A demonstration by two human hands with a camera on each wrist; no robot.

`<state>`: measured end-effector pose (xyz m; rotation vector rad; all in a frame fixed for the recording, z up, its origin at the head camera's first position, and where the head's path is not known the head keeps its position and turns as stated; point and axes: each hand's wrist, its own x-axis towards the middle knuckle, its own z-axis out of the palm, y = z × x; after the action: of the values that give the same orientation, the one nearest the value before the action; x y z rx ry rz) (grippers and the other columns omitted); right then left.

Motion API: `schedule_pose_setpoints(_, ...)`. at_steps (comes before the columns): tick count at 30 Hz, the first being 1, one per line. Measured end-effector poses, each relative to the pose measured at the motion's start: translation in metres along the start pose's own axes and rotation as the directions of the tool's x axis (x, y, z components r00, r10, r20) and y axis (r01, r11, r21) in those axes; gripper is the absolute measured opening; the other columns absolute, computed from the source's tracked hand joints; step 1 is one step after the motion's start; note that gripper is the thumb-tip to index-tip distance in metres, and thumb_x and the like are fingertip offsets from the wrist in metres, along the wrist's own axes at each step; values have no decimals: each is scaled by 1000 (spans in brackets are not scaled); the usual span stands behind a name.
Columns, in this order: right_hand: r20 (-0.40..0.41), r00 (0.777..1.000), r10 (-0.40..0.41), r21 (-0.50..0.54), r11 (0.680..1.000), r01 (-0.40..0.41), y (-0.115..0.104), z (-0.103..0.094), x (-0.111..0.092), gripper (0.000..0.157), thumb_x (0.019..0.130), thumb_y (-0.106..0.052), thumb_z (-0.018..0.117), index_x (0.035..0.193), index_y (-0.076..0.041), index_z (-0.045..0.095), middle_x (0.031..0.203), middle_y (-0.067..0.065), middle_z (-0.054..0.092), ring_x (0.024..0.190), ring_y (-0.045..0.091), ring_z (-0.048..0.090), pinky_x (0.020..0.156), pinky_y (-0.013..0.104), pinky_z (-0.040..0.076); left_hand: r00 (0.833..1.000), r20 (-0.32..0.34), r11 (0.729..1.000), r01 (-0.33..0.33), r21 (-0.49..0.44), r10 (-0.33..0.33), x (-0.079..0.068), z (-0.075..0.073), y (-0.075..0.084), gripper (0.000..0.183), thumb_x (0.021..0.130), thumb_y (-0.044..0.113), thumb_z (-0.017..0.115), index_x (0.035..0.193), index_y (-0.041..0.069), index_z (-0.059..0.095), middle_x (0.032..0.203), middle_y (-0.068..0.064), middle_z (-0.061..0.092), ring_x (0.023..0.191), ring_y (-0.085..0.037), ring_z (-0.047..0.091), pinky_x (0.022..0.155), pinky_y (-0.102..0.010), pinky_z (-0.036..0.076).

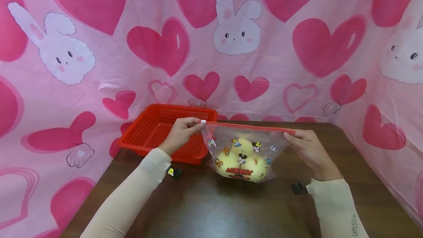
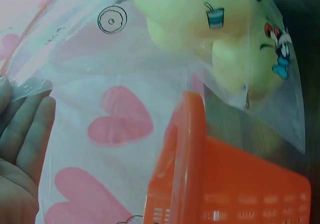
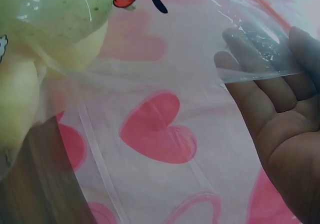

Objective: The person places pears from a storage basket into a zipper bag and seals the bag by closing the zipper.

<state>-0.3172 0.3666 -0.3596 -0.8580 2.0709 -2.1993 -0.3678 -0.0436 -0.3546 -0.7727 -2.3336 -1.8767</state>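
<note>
Both hands hold up a clear zip bag [image 1: 211, 146] printed with cartoon mice, its red zip strip stretched level between them. Inside sit several pale yellow-green round fruits [image 1: 242, 146], bunched at the bottom. My left hand [image 1: 180, 133] pinches the top left corner, by the white slider [image 1: 203, 122]. At the other end, my right hand [image 1: 308, 150] pinches the top right corner between thumb and fingers. In the right wrist view, fingers of the right hand [image 3: 285, 114] show behind the clear film. The left wrist view has the fruits [image 2: 190, 19] hanging above an orange-red basket wall.
A red plastic basket [image 1: 155, 131] with perforated sides stands at the back left of the brown wooden table [image 1: 198, 208], behind my left hand. A pink cloth [image 1: 277, 61] with hearts and rabbits hangs around the table's back and sides.
</note>
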Motion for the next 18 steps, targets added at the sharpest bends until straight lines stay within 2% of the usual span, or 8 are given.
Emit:
schedule_pose_setpoints(2, -15, 999, 42, -62, 997, -43, -3, -2, -3, 26, 100, -1, 51, 120, 10, 62, 97, 6, 69, 95, 19, 61, 84, 28, 51, 1000, -12, 1000, 0, -28, -1, 0, 2, 1, 17, 93, 14, 66, 105, 3, 73, 97, -10, 72, 90, -26, 69, 82, -39, 55)
schedule_pose_setpoints(4, -36, 996, 80, -118, 990, -83, -6, -4, -5, 28, 100, -5, 53, 122, 10, 61, 112, 9, 69, 103, 23, 62, 87, 32, 51, 1000, -8, 998, -11, -59, 10, -1, 4, 3, 17, 93, 10, 66, 106, 0, 72, 98, -12, 71, 89, -27, 70, 81, -39, 55)
schedule_pose_setpoints(9, -79, 990, 120, -265, 955, -137, -14, -11, -9, 30, 99, -12, 58, 122, 6, 64, 111, 11, 70, 100, 22, 63, 85, 29, 52, 999, 33, 997, -23, -79, 26, -2, 8, 7, 17, 92, 6, 66, 106, -2, 71, 97, -13, 71, 88, -28, 69, 82, -39, 55)
schedule_pose_setpoints(13, -72, 991, 115, -426, 895, -134, -20, -16, -8, 29, 98, -15, 59, 119, 3, 67, 107, 8, 71, 96, 20, 65, 82, 27, 51, 999, 30, 999, -15, -35, 16, -5, 8, 9, 15, 91, 10, 68, 102, 1, 73, 94, -11, 71, 86, -27, 69, 81, -37, 55)
schedule_pose_setpoints(16, -72, 987, 146, -487, 858, -162, -25, -17, -11, 28, 98, -17, 60, 117, 2, 69, 104, 6, 72, 94, 19, 64, 81, 31, 51, 999, 41, 1000, -23, -5, 23, -8, 7, 10, 15, 91, 11, 69, 101, 1, 73, 93, -10, 71, 84, -27, 68, 80, -38, 55)
schedule_pose_setpoints(18, -67, 982, 177, -497, 847, -187, -29, -16, -15, 28, 98, -18, 60, 117, 0, 70, 104, 5, 72, 94, 19, 64, 81, 34, 51, 998, 56, 999, -33, 9, 33, -10, 7, 12, 15, 91, 11, 69, 101, 1, 73, 93, -10, 71, 83, -27, 67, 80, -39, 56)
